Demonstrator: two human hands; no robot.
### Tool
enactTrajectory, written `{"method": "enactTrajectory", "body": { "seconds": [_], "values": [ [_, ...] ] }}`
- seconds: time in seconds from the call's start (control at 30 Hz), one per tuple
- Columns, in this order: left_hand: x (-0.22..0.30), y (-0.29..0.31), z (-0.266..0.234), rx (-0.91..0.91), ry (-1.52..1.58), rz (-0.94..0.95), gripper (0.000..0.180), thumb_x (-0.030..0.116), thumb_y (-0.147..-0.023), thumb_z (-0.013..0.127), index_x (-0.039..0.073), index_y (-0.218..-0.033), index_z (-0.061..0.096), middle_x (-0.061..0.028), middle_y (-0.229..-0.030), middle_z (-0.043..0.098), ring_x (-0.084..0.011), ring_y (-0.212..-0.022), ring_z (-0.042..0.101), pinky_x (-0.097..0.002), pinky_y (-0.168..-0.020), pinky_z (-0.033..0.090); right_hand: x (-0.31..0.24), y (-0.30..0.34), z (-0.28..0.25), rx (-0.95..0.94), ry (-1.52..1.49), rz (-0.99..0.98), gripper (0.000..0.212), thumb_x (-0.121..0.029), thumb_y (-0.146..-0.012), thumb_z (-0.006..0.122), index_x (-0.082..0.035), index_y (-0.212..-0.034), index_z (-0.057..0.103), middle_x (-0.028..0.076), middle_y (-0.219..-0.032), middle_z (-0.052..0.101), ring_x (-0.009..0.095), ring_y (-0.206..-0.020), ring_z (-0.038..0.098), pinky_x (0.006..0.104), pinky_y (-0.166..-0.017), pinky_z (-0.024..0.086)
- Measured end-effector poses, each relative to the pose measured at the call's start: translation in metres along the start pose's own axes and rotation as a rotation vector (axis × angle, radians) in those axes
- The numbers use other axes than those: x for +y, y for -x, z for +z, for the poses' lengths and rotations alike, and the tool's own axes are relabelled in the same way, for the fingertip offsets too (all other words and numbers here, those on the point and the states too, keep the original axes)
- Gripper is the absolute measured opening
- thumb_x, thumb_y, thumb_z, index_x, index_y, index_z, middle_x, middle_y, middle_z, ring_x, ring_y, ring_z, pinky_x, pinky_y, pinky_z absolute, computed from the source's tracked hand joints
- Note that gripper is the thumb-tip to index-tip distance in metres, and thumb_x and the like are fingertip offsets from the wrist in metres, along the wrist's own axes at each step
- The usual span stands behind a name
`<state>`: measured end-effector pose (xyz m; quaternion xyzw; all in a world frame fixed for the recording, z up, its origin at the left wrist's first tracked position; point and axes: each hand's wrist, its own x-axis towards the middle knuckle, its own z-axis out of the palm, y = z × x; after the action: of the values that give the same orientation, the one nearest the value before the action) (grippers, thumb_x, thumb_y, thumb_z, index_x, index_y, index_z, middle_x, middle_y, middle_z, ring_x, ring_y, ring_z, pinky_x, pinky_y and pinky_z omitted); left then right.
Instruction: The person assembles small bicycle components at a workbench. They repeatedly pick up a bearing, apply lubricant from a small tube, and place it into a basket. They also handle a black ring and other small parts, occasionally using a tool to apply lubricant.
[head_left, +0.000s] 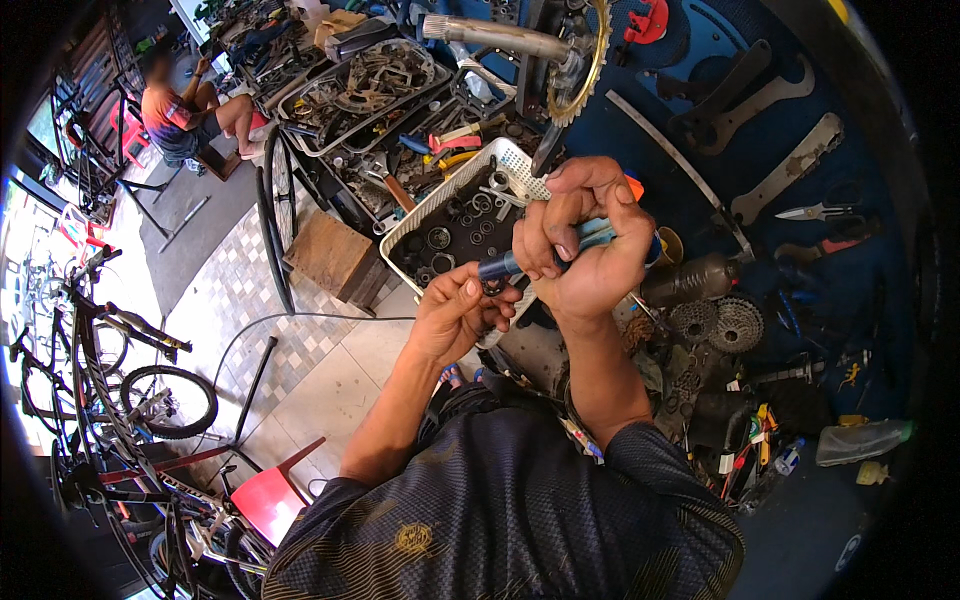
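Both my hands are raised over a white plastic basket [512,164]. The basket holds several metal rings, nuts and other small round parts. Between the hands lies a dark blue cylinder [497,267], tilted up slightly toward the right. My left hand [450,308] pinches its left end, with a small dark round part just under the fingers. My right hand [590,235] is curled around the other end, where a light blue part [594,233] shows between fingers and palm. The palm hides the rest, so I cannot tell the tool's exact kind.
Beyond the basket, a crank arm [495,35] with a gold chainring [603,60] stands up close. Rear sprockets [737,325] and a dark bottle [700,280] lie right of my right forearm. A wooden block [335,255] sits left. Another person [178,118] sits far left.
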<state>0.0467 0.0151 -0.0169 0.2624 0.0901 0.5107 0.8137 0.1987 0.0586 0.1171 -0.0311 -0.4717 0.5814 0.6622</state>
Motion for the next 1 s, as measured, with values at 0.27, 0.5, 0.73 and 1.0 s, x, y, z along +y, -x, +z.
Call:
{"method": "enactTrajectory", "body": {
  "seconds": [0.27, 0.5, 0.73, 1.0],
  "values": [
    [0.0, -0.001, -0.001, 0.016, -0.015, 0.036, 0.041, 0.029, -0.103, 0.062, -0.002, -0.129, 0.059, -0.02, -0.111, 0.072, -0.0242, -0.091, 0.071, -0.0339, -0.072, 0.06, -0.001, 0.007, 0.0, 0.0, -0.031, 0.013, 0.05, -0.04, -0.108, 0.027, -0.001, -0.11, 0.058, 0.0, -0.054, 0.031, 0.012, -0.037, 0.027, 0.0305, -0.035, 0.029],
    [0.002, -0.001, 0.0, 0.008, -0.017, 0.035, 0.042, 0.03, -0.103, 0.062, -0.003, -0.128, 0.06, -0.02, -0.111, 0.073, -0.0246, -0.09, 0.072, -0.0338, -0.072, 0.061, -0.009, 0.01, -0.008, 0.045, -0.023, 0.014, 0.049, -0.039, -0.108, 0.028, -0.001, -0.112, 0.059, -0.001, -0.054, 0.03, 0.011, -0.037, 0.027, 0.0301, -0.035, 0.029],
    [0.0, 0.002, 0.0, -0.001, 0.013, 0.009, 0.041, 0.031, -0.102, 0.063, -0.001, -0.128, 0.061, -0.0218, -0.112, 0.073, -0.0265, -0.088, 0.072, -0.0346, -0.073, 0.06, -0.011, 0.006, -0.012, -0.002, -0.034, 0.011, 0.05, -0.038, -0.108, 0.027, 0.0, -0.115, 0.059, -0.001, -0.056, 0.031, 0.011, -0.039, 0.03, 0.0303, -0.036, 0.03],
    [0.01, 0.025, -0.027, 0.161, -0.025, 0.042, 0.045, 0.031, -0.102, 0.064, -0.004, -0.131, 0.059, -0.0204, -0.111, 0.073, -0.0253, -0.091, 0.071, -0.0361, -0.075, 0.059, 0.002, -0.006, -0.032, -0.088, 0.219, 0.067, 0.054, -0.043, -0.109, 0.035, 0.004, -0.111, 0.063, 0.001, -0.061, 0.043, 0.01, -0.048, 0.04, 0.0262, -0.044, 0.037]
  ]
}}
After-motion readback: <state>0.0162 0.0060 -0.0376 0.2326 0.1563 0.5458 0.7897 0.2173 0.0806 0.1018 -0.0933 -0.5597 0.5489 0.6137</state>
